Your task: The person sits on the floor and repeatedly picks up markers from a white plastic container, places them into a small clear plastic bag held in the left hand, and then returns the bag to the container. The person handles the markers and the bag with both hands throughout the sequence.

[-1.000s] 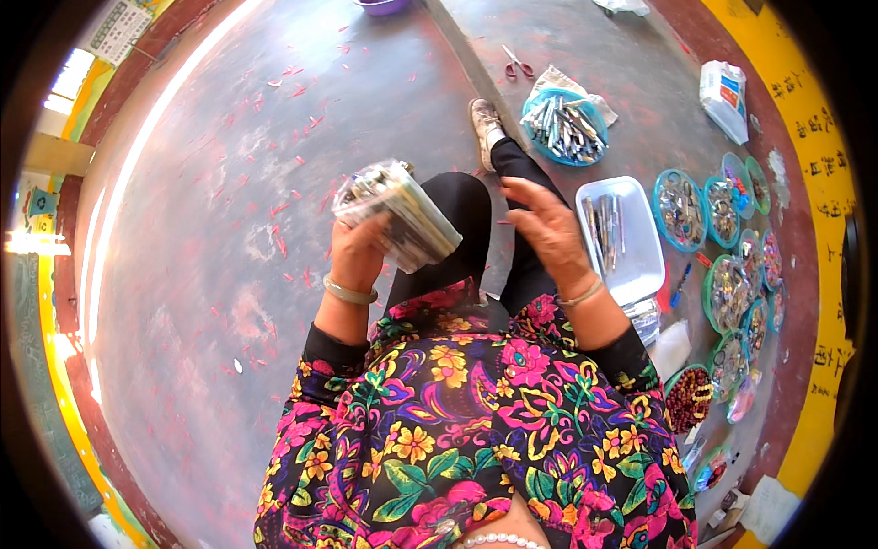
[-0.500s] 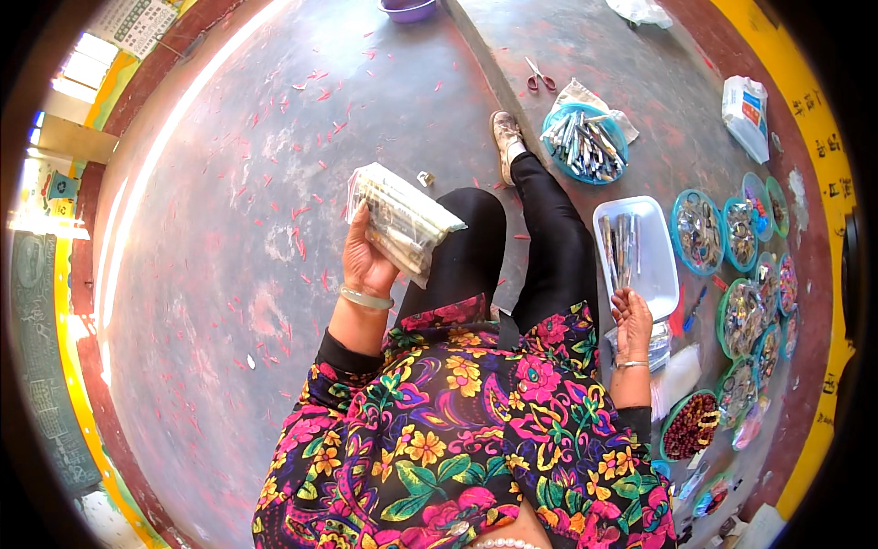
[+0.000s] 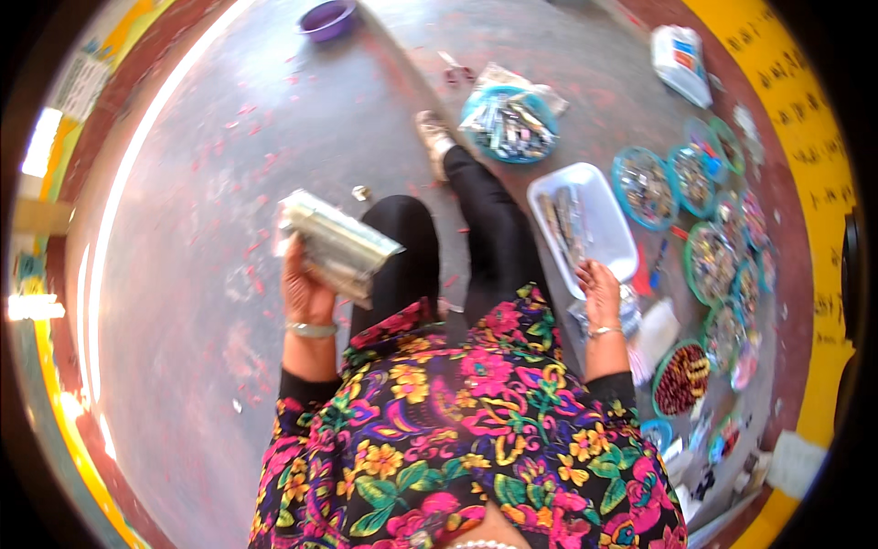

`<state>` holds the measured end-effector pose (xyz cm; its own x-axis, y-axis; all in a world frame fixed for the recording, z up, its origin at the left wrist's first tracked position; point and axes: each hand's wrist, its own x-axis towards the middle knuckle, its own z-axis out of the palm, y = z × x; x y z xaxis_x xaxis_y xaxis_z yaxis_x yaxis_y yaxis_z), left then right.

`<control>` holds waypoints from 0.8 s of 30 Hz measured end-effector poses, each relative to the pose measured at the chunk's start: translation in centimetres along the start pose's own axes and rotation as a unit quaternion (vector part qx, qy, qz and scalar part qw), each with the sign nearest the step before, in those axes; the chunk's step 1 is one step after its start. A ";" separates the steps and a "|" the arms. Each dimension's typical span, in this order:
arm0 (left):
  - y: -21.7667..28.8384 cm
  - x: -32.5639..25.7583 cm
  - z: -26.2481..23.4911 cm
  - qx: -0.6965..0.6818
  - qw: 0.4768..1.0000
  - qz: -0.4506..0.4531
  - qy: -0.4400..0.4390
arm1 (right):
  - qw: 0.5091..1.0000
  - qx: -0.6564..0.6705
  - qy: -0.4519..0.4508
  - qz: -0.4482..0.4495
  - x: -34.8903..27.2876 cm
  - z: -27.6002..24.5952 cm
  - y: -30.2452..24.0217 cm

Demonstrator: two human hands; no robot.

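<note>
My left hand (image 3: 307,291) is closed around a clear plastic packet (image 3: 337,240) of long, pale, pen-like sticks, held tilted beside my left knee. My right hand (image 3: 600,291) is at the near end of a white plastic tray (image 3: 615,224), its fingers drawn together. Inside the tray, slim dark and silvery pen-like sticks (image 3: 564,220) lie lengthwise, their near ends reaching my right fingertips. Blur hides exactly what those fingers pinch. Clear plastic packets (image 3: 627,309) lie beneath and beside my right wrist.
Beyond the tray stands a blue basket (image 3: 508,123) full of pen-like parts, with scissors (image 3: 455,69) nearby. Several round baskets (image 3: 645,188) of small parts line the right, including one of dark red pieces (image 3: 680,377). A purple basin (image 3: 326,20) is far off; red scraps dot the floor.
The whole view has swung, so the floor things sit further left in the picture. My left hand still holds the packet, and my right hand remains at the tray's near end.
</note>
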<state>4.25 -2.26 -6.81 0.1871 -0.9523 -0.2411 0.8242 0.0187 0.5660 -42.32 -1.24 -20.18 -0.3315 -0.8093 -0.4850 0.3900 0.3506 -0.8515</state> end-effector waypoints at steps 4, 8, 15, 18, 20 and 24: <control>0.0 -1.2 0.2 0.142 0.982 0.126 -0.021 | 0.999 -0.009 0.046 -0.019 1.2 -1.7 -0.4; -0.8 -2.3 -0.5 0.284 0.941 0.182 -0.032 | 0.991 -0.094 0.082 -0.043 3.3 -3.4 0.1; -2.4 -4.0 -0.6 0.424 0.880 0.208 -0.054 | 0.870 -0.452 0.115 -0.161 11.8 -5.7 2.7; -2.4 -4.8 0.2 0.437 0.883 0.168 -0.029 | 0.807 -0.547 0.112 -0.194 14.2 -4.4 2.4; -2.2 -5.1 0.1 0.483 0.856 0.176 -0.055 | 0.796 -0.567 0.130 -0.165 15.7 -3.8 2.3; -2.0 -5.6 0.7 0.534 0.821 0.200 -0.030 | 0.750 -0.629 0.149 -0.141 17.2 -2.6 2.8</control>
<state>1.15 2.79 -6.02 0.2755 -0.9488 0.1545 -0.2413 0.0873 0.9665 -49.22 -12.97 -31.45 -0.4992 -0.8590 -0.1140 -0.7880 0.5047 -0.3527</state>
